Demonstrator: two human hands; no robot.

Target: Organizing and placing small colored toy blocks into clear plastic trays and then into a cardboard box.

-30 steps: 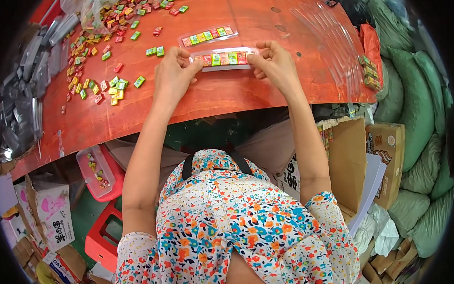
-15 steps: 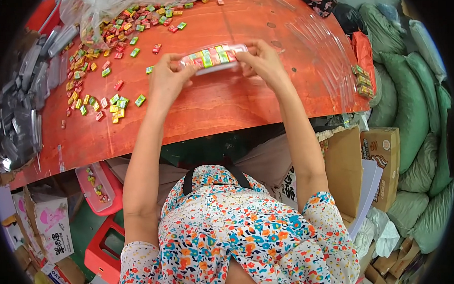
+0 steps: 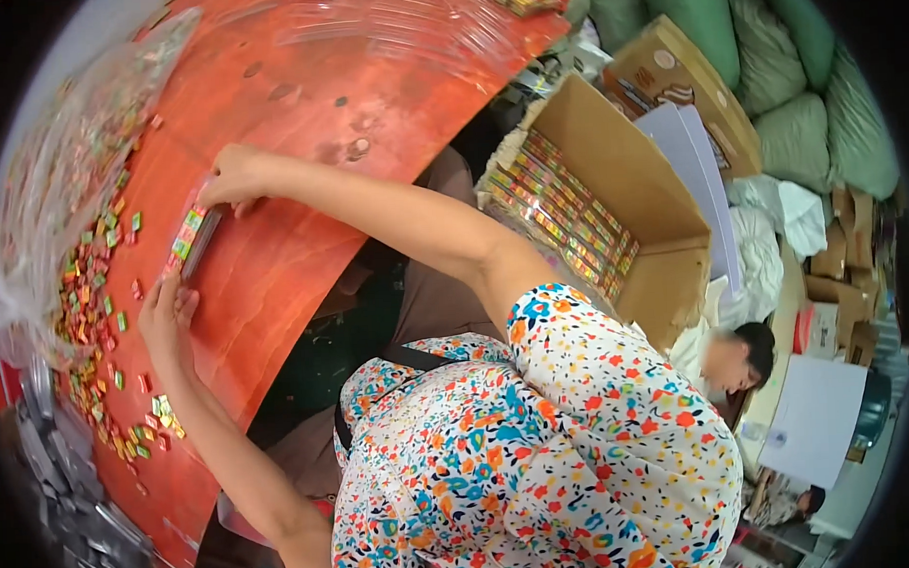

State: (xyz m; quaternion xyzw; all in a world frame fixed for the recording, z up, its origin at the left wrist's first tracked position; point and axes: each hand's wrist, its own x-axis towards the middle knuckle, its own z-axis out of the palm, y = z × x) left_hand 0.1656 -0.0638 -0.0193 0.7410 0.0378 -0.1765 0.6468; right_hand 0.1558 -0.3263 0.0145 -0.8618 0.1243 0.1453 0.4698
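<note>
A slim clear plastic box holds a row of small block-shaped pieces in red, yellow and green. I hold it tilted over the red table, one end in each hand. My left hand closes its fingertips on the near end. The far end is pinched by my right hand, fingers curled under. Loose pieces of the same kind lie spread over the table left of my hands.
Under a clear plastic bag more pieces show. Clear trays pile at the lower left; long clear strips lie at the table's far side. An open carton holds rows of packed pieces. Green sacks and a person are at right.
My view has swung to the right and tilted, bringing the carton's contents and a person into sight. Both hands still hold the box, which now stands more on edge.
</note>
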